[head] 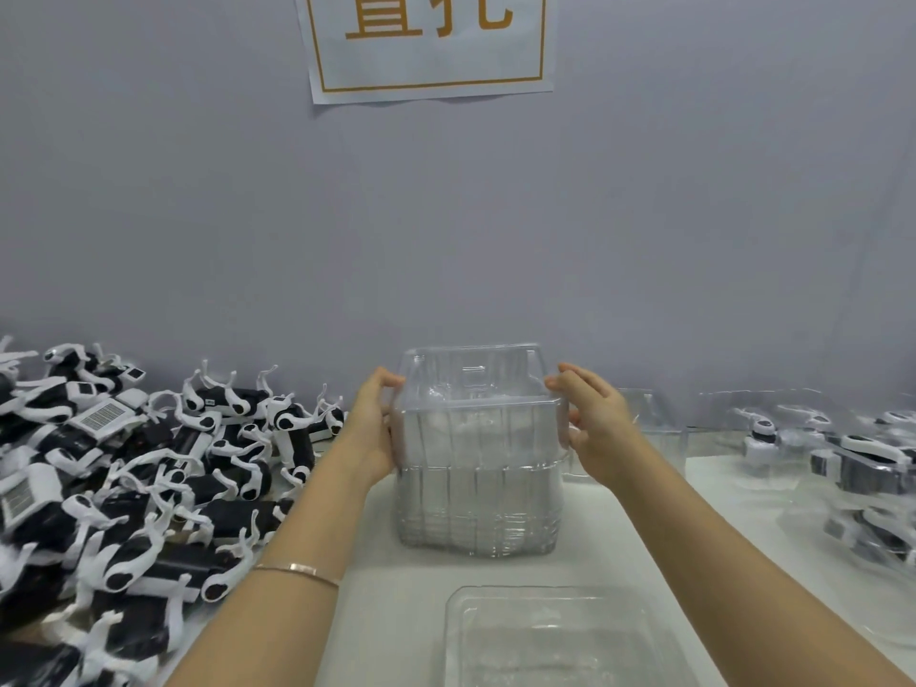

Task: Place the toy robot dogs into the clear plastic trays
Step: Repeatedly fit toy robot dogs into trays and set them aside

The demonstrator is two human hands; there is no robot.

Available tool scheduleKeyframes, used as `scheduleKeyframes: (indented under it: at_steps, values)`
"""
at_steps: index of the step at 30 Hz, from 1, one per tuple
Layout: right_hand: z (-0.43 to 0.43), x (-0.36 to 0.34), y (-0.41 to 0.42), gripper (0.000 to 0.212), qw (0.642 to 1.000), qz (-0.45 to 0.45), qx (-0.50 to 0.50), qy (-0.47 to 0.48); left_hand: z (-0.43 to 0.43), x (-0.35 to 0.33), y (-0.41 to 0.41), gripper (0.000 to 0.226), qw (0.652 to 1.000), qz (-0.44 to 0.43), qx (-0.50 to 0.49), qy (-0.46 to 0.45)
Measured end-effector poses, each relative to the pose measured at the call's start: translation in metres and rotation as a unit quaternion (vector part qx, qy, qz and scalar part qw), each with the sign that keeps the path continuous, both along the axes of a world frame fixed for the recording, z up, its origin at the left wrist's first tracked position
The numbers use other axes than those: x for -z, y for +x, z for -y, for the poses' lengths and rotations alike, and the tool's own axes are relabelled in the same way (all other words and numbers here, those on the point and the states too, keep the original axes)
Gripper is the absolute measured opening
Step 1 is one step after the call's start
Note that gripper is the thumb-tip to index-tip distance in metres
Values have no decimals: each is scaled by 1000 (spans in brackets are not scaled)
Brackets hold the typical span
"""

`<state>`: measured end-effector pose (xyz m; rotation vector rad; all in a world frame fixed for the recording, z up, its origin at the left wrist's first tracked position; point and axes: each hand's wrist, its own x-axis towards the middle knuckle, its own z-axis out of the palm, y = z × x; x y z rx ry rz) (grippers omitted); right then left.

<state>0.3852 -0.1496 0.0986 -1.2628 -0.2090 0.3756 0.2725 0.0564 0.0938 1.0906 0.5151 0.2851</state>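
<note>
A tall stack of clear plastic trays [478, 498] stands in the middle of the white table. My left hand [369, 428] grips the left side of the top tray [476, 384], and my right hand [597, 423] grips its right side; that tray sits raised and tilted at the top of the stack. A single clear tray [560, 637] lies flat on the table in front of the stack. A big heap of black-and-white toy robot dogs [134, 488] covers the table's left side.
At the right lie trays with robot dogs packed inside [852, 463]. A grey wall stands close behind the table, with a paper sign [429, 42] stuck on it. A thin bracelet [297, 570] circles my left wrist.
</note>
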Motion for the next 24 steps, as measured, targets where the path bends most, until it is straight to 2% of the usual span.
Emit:
scheduleKeyframes:
  at_steps: [2,5,7,10,12,16,21,24]
  values:
    - [1,0,5,31,998,-35,-41,-40,-7,-11,3,45,999,-47,13,-3]
    - [9,-8,15,45,977,-84,-123,-150,-12,-25,12,58,985,-165,11,58]
    - [10,-15,24,50,967,-87,-137,-199,-16,-26,20,70,974,-213,-5,82]
    - [5,-30,31,45,958,-61,-135,-244,-22,-30,26,83,971,-226,22,72]
    - [3,-37,33,50,952,-67,-138,-265,-26,-32,28,83,974,-216,39,52]
    - [2,-38,34,66,944,-122,-171,-256,-22,-25,31,52,986,-151,60,22]
    - [1,-29,38,86,962,-174,-160,-134,-28,-17,33,59,992,-106,54,30]
    - [-2,-23,40,84,970,-170,-147,-96,-22,-12,34,44,994,-96,46,40]
